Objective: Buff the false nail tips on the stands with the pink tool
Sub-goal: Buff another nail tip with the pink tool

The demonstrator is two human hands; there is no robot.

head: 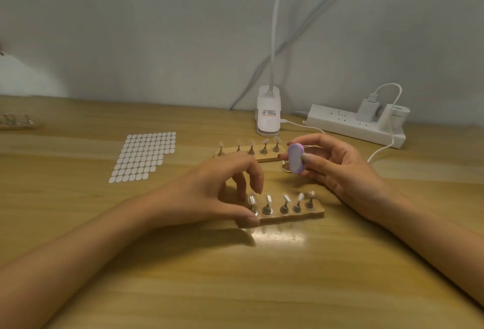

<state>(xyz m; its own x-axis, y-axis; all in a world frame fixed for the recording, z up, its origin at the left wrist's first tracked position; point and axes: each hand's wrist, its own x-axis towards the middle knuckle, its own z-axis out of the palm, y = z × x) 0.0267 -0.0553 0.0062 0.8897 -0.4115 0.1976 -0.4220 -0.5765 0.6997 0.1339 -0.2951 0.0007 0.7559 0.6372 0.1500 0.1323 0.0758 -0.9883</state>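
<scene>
Your left hand point(222, 190) grips the near stand point(296, 215) w/ its nail tips point(286, 198), right hand point(340, 171) pinches the pink buffer point(295, 158) by its edges, raised beyond it (light, stiff; tips prob. flimsy, go gently).

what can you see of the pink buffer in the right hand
The pink buffer is a small oval block, pale lilac-pink on its broad face with a brighter pink band along one edge; it looks like padded foam. It stands on end in the air, pinched by the right hand, thumb on one side, fingers on the other. It hangs between the near stand and the far stand, touching neither.
</scene>
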